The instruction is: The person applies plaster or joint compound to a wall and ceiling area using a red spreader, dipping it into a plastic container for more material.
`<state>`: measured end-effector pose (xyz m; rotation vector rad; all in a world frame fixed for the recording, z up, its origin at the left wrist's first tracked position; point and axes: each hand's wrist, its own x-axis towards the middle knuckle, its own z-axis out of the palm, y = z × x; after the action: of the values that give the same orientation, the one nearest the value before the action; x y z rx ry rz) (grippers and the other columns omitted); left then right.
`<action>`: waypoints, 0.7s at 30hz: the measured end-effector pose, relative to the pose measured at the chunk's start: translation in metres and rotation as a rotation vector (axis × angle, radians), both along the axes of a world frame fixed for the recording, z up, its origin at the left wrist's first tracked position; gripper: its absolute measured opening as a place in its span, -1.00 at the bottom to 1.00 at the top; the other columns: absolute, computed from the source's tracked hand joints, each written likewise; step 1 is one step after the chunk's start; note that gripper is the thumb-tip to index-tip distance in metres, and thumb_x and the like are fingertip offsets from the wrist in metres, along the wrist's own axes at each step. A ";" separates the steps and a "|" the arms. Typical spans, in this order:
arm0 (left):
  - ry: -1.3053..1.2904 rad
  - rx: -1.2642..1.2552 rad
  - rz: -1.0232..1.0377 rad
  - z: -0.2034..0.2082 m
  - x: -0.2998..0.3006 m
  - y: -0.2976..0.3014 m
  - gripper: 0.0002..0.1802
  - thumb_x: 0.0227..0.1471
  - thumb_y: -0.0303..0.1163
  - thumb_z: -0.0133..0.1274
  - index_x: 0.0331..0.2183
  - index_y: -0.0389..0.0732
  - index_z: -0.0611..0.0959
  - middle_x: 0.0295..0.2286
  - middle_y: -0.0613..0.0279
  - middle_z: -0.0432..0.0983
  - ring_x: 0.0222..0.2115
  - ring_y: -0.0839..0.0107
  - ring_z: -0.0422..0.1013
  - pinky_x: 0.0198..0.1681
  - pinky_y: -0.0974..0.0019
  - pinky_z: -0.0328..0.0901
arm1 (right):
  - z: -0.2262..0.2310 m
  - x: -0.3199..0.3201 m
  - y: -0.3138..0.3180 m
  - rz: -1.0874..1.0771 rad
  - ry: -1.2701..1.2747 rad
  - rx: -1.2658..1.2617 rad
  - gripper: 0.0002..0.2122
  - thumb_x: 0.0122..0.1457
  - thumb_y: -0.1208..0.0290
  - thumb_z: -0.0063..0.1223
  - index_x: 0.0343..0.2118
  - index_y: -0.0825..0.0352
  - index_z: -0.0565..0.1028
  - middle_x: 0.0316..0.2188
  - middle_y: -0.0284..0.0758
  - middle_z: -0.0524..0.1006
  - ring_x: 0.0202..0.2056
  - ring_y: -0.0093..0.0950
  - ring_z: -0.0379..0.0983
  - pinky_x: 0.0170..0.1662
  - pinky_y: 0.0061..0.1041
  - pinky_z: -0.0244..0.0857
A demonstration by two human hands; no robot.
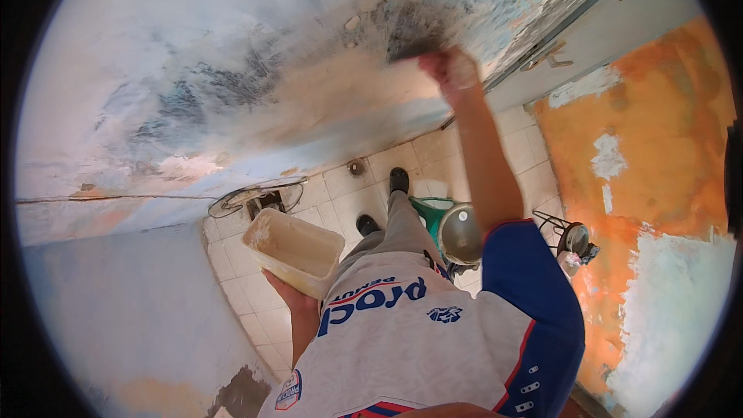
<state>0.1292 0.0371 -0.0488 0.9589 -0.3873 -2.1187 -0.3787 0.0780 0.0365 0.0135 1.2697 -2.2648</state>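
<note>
Head view. "What is the right hand doing?"

"The right hand [452, 73] is reaching up to the mottled wall [309, 101]. Its fingers are closing on a dark flat tool [405, 53], which is lying at the wall surface beside a dark patch. Hand and tool are showing blurred, so I am leaving the tool's exact kind unstated."

"And the left?"

"The left hand [292, 291] is clamping a pale rectangular tub [286, 269] from below and the side, in front of the body at waist height. Part of that hand is hiding behind the tub. The tub is tilting, its open mouth facing up, and pale residue is coating the inside."

"Condition of the wall?"

"It is showing white, grey and blackish smears, with rough peeling along the edge near the door [596, 46]."

"Surroundings?"

"A round wire grille [259, 197] is standing near the wall's foot, beyond the tub. On the tiled floor [340, 183], a grey bucket [461, 234] is sitting beside a green object [428, 213]. To the right, an orange wall [658, 85] is bearing white patches, and a black wire stand [548, 222] is standing near it."
</note>
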 end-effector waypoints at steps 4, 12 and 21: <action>0.016 -0.031 -0.092 0.009 -0.012 -0.003 -0.20 0.24 0.32 -0.47 0.29 0.02 0.17 0.23 0.25 0.18 0.22 0.19 0.16 0.27 0.09 0.13 | 0.189 0.015 0.051 0.044 0.304 0.011 -0.78 0.35 0.38 -0.23 -0.21 0.46 0.38 -0.43 -0.13 0.57 -0.47 -0.35 0.56 -0.35 -0.44 0.53; 0.101 -0.031 -0.043 0.019 -0.040 -0.021 -0.19 0.23 0.34 -0.43 0.31 0.04 0.15 0.26 0.24 0.12 0.24 0.16 0.13 0.28 0.08 0.12 | 0.033 0.037 0.079 -0.142 0.059 0.006 -0.74 0.31 0.41 -0.24 -0.15 0.41 0.49 -0.41 -0.23 0.62 -0.58 -0.54 0.46 -0.52 -0.58 0.38; -0.045 -0.160 -0.290 0.038 -0.013 -0.019 -0.17 0.22 0.36 -0.51 0.29 0.02 0.16 0.21 0.22 0.20 0.19 0.23 0.20 0.24 0.15 0.18 | -0.084 -0.054 0.048 -0.252 0.164 0.371 -0.61 0.32 0.22 -0.08 -0.43 0.54 0.52 -0.58 -0.06 0.59 -0.62 -0.36 0.54 -0.58 -0.43 0.48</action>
<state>0.1162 0.0186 -0.0105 0.9020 -0.7456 -2.2845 -0.4327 0.1262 -0.0475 0.1311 1.8533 -2.2341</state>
